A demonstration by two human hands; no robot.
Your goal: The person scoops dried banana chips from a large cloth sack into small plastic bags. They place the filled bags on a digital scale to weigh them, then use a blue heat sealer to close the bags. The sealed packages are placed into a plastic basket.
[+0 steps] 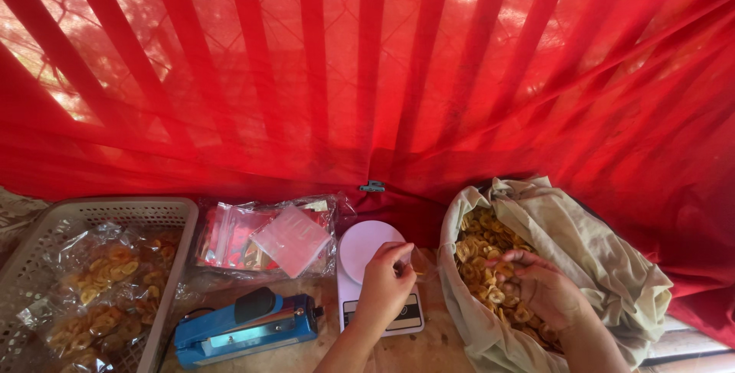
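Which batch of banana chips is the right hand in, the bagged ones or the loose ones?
The loose chips in the beige cloth sack on the right; the right hand scoops there. The bagged chips lie in the grey plastic basket, untouched.

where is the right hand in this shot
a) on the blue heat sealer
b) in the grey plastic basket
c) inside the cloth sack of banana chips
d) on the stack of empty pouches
c: the right hand is cupped, palm up, over the yellow chips inside the open cloth sack, while the left hand is over the white scale.

sunlit red striped curtain (367,74) behind
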